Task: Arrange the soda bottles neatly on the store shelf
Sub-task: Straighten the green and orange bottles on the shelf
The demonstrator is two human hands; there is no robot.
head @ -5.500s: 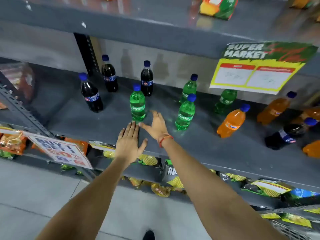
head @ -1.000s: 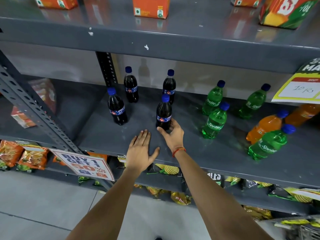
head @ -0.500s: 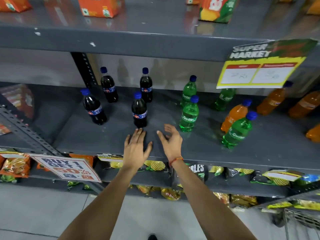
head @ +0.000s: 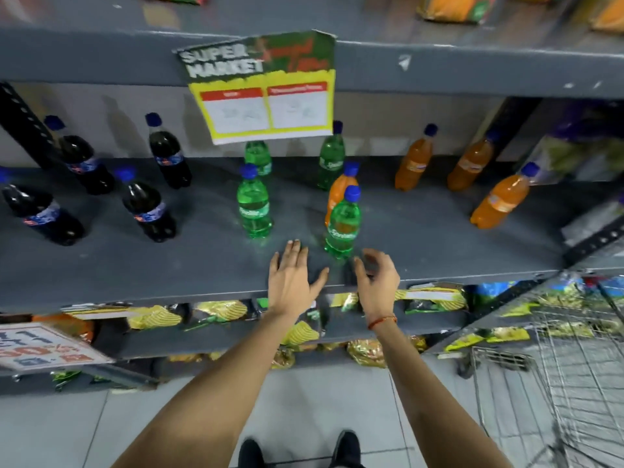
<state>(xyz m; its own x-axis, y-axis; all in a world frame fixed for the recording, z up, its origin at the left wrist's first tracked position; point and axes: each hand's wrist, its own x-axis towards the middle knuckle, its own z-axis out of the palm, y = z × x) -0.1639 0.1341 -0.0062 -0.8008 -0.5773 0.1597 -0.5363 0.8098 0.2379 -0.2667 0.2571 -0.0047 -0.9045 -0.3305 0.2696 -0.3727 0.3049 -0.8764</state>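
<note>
Soda bottles stand on the grey shelf (head: 169, 265). Several dark cola bottles (head: 148, 211) are grouped at the left. Green bottles occupy the middle: one front left (head: 254, 207), one front right (head: 341, 224), and two at the back (head: 331, 160). An orange bottle (head: 339, 189) stands directly behind the front right green one; more orange bottles (head: 499, 201) stand to the right. My left hand (head: 292, 276) rests flat on the shelf's front edge, fingers apart. My right hand (head: 376, 282) hovers with curled open fingers just right of the front right green bottle, holding nothing.
A "Super Market" price sign (head: 263, 92) hangs from the upper shelf and hides the tops of the back green bottles. Snack packets (head: 216, 312) fill the lower shelf. A wire shopping trolley (head: 557, 366) stands at the lower right. A black upright post (head: 23, 123) is at the left.
My view has swung right, so the cola bottles now sit far left. Both hands have moved right along the shelf edge toward the front right green bottle. No bottle was taken.
</note>
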